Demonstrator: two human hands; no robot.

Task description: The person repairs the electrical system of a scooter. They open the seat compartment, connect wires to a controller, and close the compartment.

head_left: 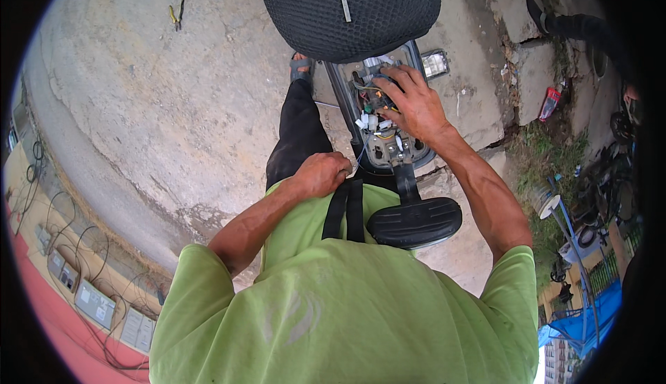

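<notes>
My right hand rests over an open compartment packed with wires and white connectors, its fingers bent but apart among the wiring. Low at the left of the compartment, my left hand is closed near my waist beside black straps; whatever its fingers hold is hidden. A thin pale blue wire runs near it. Above the compartment is a raised black mesh-covered seat; below it, a black padded piece sits on a short bracket.
Yellow-handled pliers lie on the concrete at upper left. A red package is beside cracked slabs and weeds at right. Another person's dark-clad leg is at upper right. Cables and grey boxes line a wall at lower left.
</notes>
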